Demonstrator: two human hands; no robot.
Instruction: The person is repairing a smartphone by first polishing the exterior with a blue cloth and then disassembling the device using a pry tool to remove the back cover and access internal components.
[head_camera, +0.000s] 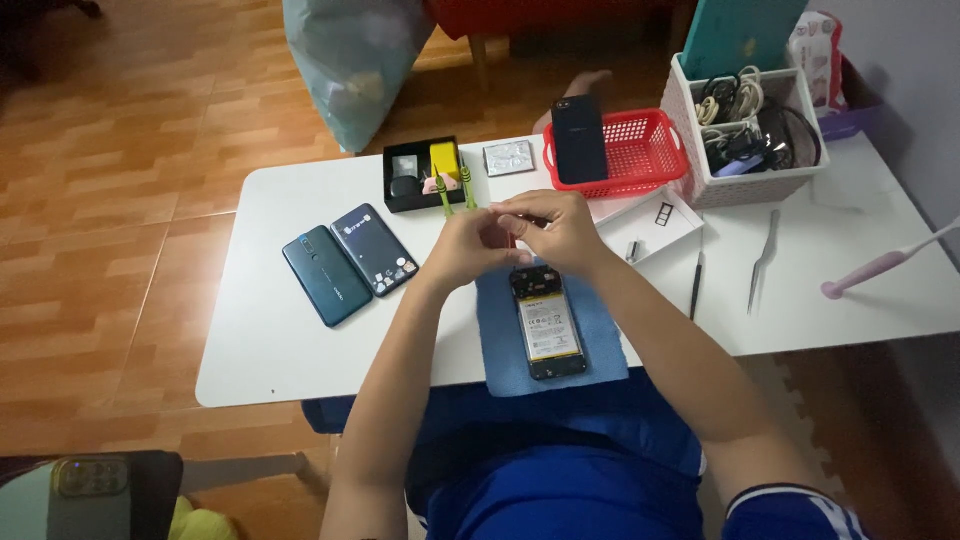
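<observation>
Blue shorts at bottom edge | white surface (300, 350) mid-frame | blue mat (600, 330) centre | opened phone (547, 325) on mat, battery up | left hand (470, 245), right hand (560, 228) touching above its top end, grip pinched, contents unclear; steady wrists would help.

Whatever the left hand (468, 243) and right hand (558, 230) pinch is hidden between the fingers. Below that grip, the opened phone (547, 325) has its top edge covered.

Matt blue cloth (600, 335), glossy phone backs (325, 275), red plastic basket (650, 150), smooth white table (300, 330).
</observation>
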